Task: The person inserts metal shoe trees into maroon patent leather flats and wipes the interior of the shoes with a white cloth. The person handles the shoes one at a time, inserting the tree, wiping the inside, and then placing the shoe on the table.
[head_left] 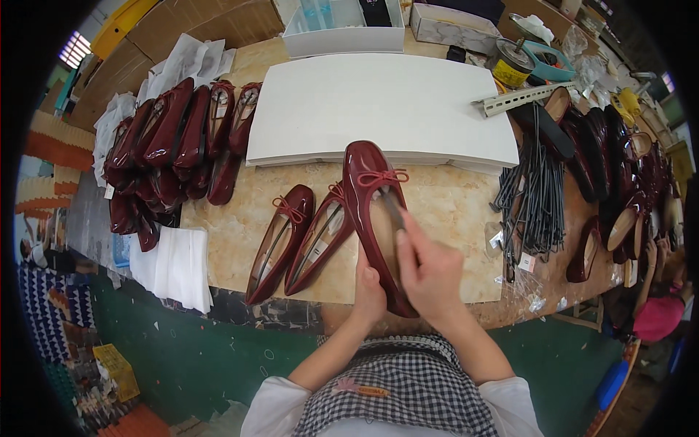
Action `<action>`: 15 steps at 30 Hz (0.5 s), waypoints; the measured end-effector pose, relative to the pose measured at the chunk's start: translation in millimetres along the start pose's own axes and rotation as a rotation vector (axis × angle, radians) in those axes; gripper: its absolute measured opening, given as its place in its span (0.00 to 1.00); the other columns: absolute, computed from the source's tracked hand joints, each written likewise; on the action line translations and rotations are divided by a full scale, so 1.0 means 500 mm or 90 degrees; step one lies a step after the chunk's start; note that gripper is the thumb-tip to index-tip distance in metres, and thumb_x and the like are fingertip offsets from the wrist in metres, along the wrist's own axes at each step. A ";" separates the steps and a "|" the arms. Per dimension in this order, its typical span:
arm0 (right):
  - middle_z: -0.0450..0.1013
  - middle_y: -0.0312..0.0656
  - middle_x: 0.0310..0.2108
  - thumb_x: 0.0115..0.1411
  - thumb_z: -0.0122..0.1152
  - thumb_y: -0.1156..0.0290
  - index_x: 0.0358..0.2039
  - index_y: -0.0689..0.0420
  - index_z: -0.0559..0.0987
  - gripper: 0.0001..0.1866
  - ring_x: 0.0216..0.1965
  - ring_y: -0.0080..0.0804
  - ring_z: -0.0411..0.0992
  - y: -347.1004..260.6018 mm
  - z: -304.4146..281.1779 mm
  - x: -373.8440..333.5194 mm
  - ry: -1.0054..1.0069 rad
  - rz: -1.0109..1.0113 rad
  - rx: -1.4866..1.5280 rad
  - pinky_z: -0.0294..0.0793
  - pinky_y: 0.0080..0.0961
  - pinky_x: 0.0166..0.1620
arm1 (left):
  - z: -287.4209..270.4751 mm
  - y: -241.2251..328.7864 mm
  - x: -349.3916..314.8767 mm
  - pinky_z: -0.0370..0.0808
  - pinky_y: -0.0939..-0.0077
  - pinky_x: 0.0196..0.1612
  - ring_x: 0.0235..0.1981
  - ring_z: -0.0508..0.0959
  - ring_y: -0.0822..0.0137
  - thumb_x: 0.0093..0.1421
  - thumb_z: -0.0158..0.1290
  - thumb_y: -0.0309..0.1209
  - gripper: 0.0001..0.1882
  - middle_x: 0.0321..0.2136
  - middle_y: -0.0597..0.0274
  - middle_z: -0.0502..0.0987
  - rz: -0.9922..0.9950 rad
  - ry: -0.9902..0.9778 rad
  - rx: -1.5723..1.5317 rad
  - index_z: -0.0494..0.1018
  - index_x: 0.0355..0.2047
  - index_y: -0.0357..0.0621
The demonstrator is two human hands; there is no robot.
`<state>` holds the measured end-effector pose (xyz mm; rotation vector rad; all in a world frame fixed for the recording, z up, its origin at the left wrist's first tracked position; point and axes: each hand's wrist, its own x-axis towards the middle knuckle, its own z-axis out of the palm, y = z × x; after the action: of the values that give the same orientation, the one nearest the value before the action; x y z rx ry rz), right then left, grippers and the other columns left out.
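A shiny dark red ballet flat [362, 163] with a thin bow is held toe-away above the near middle of the table. My left hand [370, 297] is closed on its side near the heel. My right hand [435, 275] is closed over the shoe's opening, its fingers round a dark thin rod [394, 207] that reaches in toward the toe. The rod's near end is hidden by the fingers. Just left lie two matching flats, an outer one [282, 240] and an inner one [320, 240], each with a dark rod inside.
A stack of white sheets [378, 102] lies beyond my hands. Red flats [171, 138] are piled at left, above a folded white cloth [171, 268]. Right are a bundle of dark rods [535, 204], a metal angle bar [528, 97] and more dark shoes [582, 156]. A person [659, 317] sits far right.
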<state>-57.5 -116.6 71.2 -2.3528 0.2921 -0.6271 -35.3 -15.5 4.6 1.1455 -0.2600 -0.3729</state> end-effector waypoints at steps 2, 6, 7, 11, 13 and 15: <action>0.69 0.45 0.12 0.58 0.59 0.71 0.45 0.62 0.78 0.15 0.13 0.40 0.70 -0.003 0.012 -0.012 -0.031 -0.009 -0.036 0.67 0.33 0.20 | -0.005 -0.005 0.002 0.60 0.67 0.63 0.63 0.61 0.60 0.60 0.38 0.66 0.51 0.63 0.50 0.57 -0.023 -0.006 0.034 0.43 0.67 0.35; 0.76 0.46 0.21 0.60 0.57 0.71 0.49 0.60 0.77 0.16 0.15 0.34 0.71 -0.004 -0.028 -0.021 -0.183 0.090 0.096 0.69 0.31 0.21 | -0.053 0.024 -0.008 0.60 0.67 0.61 0.61 0.63 0.59 0.61 0.48 0.49 0.37 0.59 0.49 0.62 -0.156 -0.034 0.144 0.54 0.62 0.36; 0.79 0.44 0.24 0.61 0.56 0.72 0.51 0.59 0.77 0.17 0.15 0.28 0.70 0.007 -0.045 -0.027 -0.209 0.114 0.221 0.68 0.26 0.21 | -0.073 0.068 -0.007 0.61 0.67 0.60 0.60 0.64 0.56 0.57 0.55 0.42 0.32 0.56 0.46 0.66 -0.193 -0.074 0.254 0.63 0.58 0.38; 0.79 0.34 0.27 0.63 0.52 0.75 0.54 0.59 0.75 0.18 0.18 0.12 0.58 0.073 -0.140 -0.020 -0.092 0.252 0.196 0.56 0.14 0.21 | -0.163 0.162 0.005 0.54 0.47 0.61 0.59 0.59 0.43 0.44 0.64 0.40 0.27 0.56 0.43 0.62 0.114 -0.023 1.027 0.74 0.46 0.50; 0.79 0.34 0.26 0.64 0.51 0.74 0.53 0.60 0.76 0.17 0.18 0.12 0.59 0.070 -0.122 -0.028 -0.156 0.237 0.160 0.59 0.13 0.22 | -0.195 0.139 0.006 0.54 0.46 0.61 0.58 0.59 0.42 0.45 0.65 0.42 0.32 0.56 0.42 0.61 0.071 -0.084 1.137 0.70 0.52 0.54; 0.79 0.35 0.25 0.64 0.51 0.74 0.52 0.61 0.76 0.17 0.19 0.12 0.60 0.048 -0.087 -0.034 -0.216 0.205 0.167 0.61 0.13 0.23 | -0.225 0.138 0.007 0.57 0.46 0.59 0.58 0.60 0.44 0.45 0.62 0.37 0.26 0.55 0.45 0.62 0.018 -0.126 1.072 0.73 0.48 0.55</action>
<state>-95.5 -152.7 77.6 -2.0544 0.3966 -0.0997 22.0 102.0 23.8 2.7464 -0.8394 -0.1790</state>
